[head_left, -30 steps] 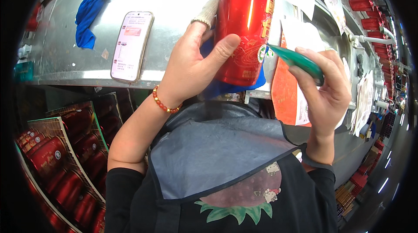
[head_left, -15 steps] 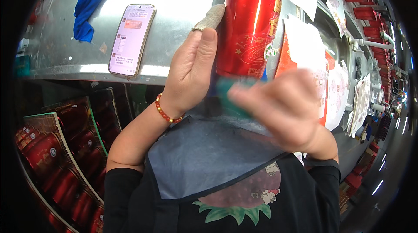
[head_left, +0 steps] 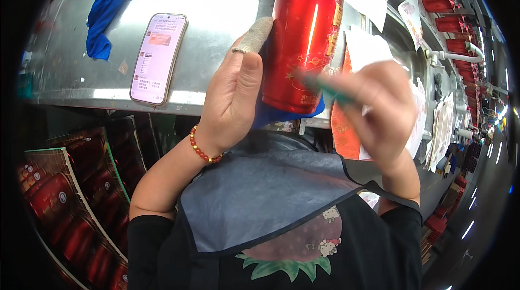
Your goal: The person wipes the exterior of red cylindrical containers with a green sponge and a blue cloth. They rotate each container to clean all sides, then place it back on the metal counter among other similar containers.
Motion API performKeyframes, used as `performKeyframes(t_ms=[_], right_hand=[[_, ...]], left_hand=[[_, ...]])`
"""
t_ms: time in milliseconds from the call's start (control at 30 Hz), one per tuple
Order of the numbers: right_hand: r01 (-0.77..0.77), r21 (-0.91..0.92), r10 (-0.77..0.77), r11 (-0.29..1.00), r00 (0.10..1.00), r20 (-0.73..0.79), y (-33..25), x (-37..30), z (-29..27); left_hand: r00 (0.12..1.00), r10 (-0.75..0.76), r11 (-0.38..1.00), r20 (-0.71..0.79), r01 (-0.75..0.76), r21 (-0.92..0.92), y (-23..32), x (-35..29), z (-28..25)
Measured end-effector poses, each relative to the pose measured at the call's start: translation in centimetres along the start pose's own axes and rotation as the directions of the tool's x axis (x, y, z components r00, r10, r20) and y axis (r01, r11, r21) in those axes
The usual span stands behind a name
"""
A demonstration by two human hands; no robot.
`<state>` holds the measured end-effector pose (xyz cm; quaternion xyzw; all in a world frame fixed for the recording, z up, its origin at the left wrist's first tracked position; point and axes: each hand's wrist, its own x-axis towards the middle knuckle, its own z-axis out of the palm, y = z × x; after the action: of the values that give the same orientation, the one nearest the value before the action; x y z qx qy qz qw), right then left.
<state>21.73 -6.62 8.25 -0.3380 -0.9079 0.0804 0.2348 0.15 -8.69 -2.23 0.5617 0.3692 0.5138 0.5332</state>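
Note:
A glossy red bottle (head_left: 306, 35) with gold decoration lies tilted in front of me, its silvery neck at the far end. Along its left side my left hand (head_left: 235, 84) is closed, with a grey cloth cover (head_left: 254, 36) on one finger. At the bottle's lower right, my right hand (head_left: 382, 108) is smeared by motion. It pinches a thin teal-green piece (head_left: 333, 88), too blurred to name, whose tip is over or against the bottle's side. Beneath the bottle's near end, part of a blue cloth (head_left: 290, 114) shows.
A lit phone (head_left: 158, 58) and a crumpled blue cloth (head_left: 106, 19) lie on the metal worktable (head_left: 206, 19). White and orange papers (head_left: 346, 133) are at the right. Red bottles in crates (head_left: 54, 198) stand lower left; red items (head_left: 439, 3) line the upper right.
The near end of the bottle has come closer to me, and its neck now shows. My right hand has moved right, and the teal-green piece has swung from below the bottle to its side.

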Motion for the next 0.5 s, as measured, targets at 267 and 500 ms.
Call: performKeyframes(t_ms=[267, 500], right_hand=[[0.139, -0.094, -0.137, 0.986, 0.990, 0.033, -0.2, 0.5, 0.0], [0.201, -0.004, -0.199, 0.980, 0.973, 0.115, -1.9, 1.1, 0.8]], left_hand=[[0.992, 0.119, 0.992, -0.048, -0.117, 0.038, -0.8, -0.2, 0.5], [0.996, 0.087, 0.996, -0.036, -0.085, 0.039, -0.7, -0.4, 0.2]])
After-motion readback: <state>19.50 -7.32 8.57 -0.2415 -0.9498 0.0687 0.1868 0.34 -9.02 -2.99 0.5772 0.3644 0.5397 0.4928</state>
